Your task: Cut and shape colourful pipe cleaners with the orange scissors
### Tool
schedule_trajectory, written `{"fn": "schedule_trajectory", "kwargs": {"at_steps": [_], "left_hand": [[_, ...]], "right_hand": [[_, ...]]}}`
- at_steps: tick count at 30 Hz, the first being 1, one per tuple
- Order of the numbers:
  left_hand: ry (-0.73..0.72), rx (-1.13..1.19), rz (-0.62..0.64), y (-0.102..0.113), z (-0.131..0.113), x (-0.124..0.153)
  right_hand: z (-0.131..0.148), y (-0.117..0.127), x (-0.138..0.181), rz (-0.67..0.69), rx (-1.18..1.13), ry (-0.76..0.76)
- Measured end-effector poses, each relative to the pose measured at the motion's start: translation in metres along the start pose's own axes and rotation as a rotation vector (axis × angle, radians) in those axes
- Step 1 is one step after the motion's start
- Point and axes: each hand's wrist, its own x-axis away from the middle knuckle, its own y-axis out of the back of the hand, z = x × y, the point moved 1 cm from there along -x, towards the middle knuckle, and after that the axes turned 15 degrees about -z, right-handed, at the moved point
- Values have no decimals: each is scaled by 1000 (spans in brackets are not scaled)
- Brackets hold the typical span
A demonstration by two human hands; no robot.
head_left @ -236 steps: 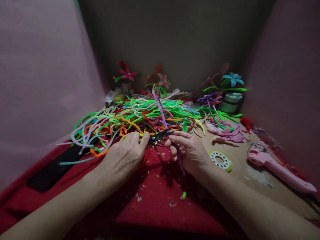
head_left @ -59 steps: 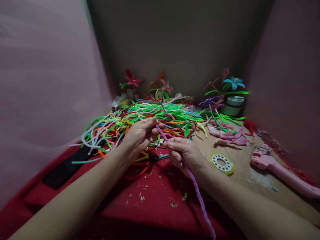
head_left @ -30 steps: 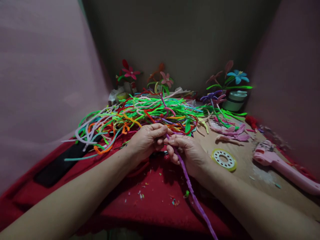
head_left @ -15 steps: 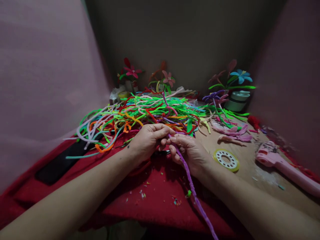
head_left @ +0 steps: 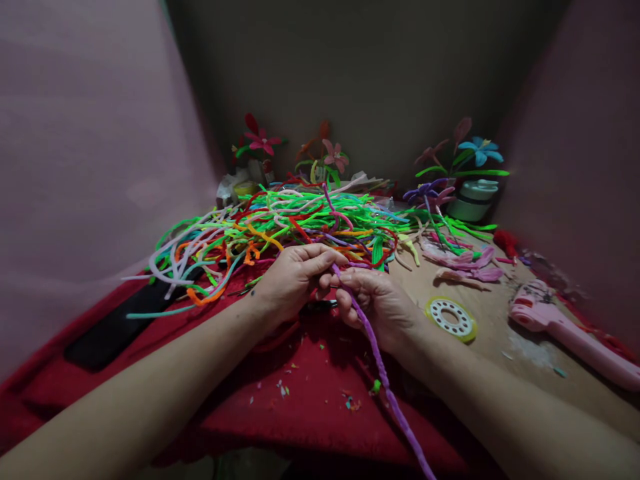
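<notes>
A long purple pipe cleaner (head_left: 380, 370) runs from my fingertips down past the front edge of the table. Its upper end is pinched between the thumb and fingers of my left hand (head_left: 300, 273). Close beside it, my right hand (head_left: 373, 297) grips the same pipe cleaner a little lower, fingers curled. The two hands nearly touch. Just behind them lies a heaped pile of pipe cleaners (head_left: 310, 217), mostly bright green with white, red, orange and purple ones. Part of a dark tool (head_left: 323, 305) shows beneath my hands; its kind is hidden.
On the right, a yellow tape roll (head_left: 451, 320) and a pink glue gun (head_left: 565, 330) lie on a brown board (head_left: 493, 370). A black phone-like slab (head_left: 107, 333) rests at left on the red cloth (head_left: 225, 400). Fuzzy flowers (head_left: 483, 152) and a pale jar (head_left: 473, 200) stand behind.
Both hands keep their grip on the purple pipe cleaner, with only a slight shift of the fingertips. The whole view has moved a few pixels.
</notes>
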Motion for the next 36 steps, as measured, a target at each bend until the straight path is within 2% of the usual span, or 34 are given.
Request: {"fn": "schedule_trajectory", "kwargs": {"at_steps": [5, 8, 13, 27, 36], "left_hand": [[25, 50, -28, -1, -3, 1], [43, 69, -15, 1, -4, 1], [65, 25, 76, 4, -4, 0], [50, -62, 138, 9, -11, 2], [86, -29, 127, 14, -13, -1]], "right_hand": [[-1, 0, 0, -19, -22, -29], [1, -1, 1, -42, 6, 14], [3, -2, 2, -85, 43, 49], [3, -4, 8, -161, 183, 230], [3, -7, 10, -196, 229, 314]]}}
